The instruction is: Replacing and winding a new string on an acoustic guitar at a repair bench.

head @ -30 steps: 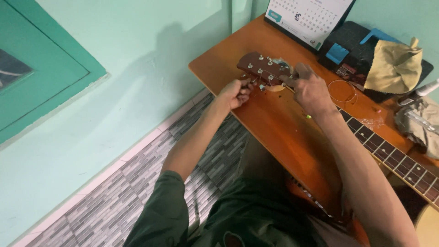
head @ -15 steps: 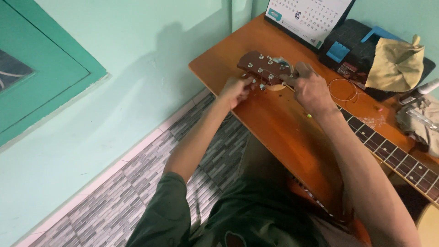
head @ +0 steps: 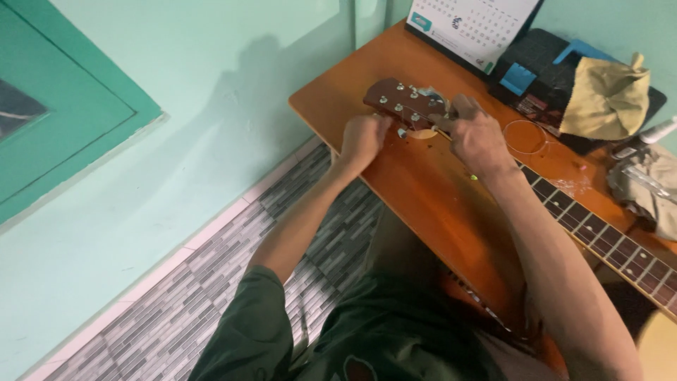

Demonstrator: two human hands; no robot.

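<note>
1. Standing over it all is the wall [head: 176, 127], pale green, with a darker green frame [head: 63, 120] set into it at the left, and a grey tiled floor [head: 176, 310] running along its foot.
2. Next comes the table [head: 423, 190], orange-brown wood, pushed up against the wall, its near corner pointing toward the floor.
3. The person sits close at the table's edge in a dark green shirt [head: 338, 339], both bare forearms stretched out over the wood.
4. A guitar lies across the table: its neck [head: 606, 243] runs from the lower right up toward the middle, frets showing, and ends in a dark red headstock [head: 402, 102] near the far edge of the table.
5. A calendar [head: 472, 25] stands propped at the back of the table, with a black case [head: 543, 63] just beside it and a yellow cloth [head: 606, 99] crumpled on top of that.
6. A coiled string [head: 525, 137] lies flat on the wood between the case and the neck.
7. The right hand [head: 476, 134] is closed over the top of the neck where it meets the headstock, fingers curled around it.
8. The left hand [head: 363, 137] is bunched up at the near side of the headstock, fingertips pinching at a tuning peg there; the peg itself is mostly hidden under the fingers.
</note>
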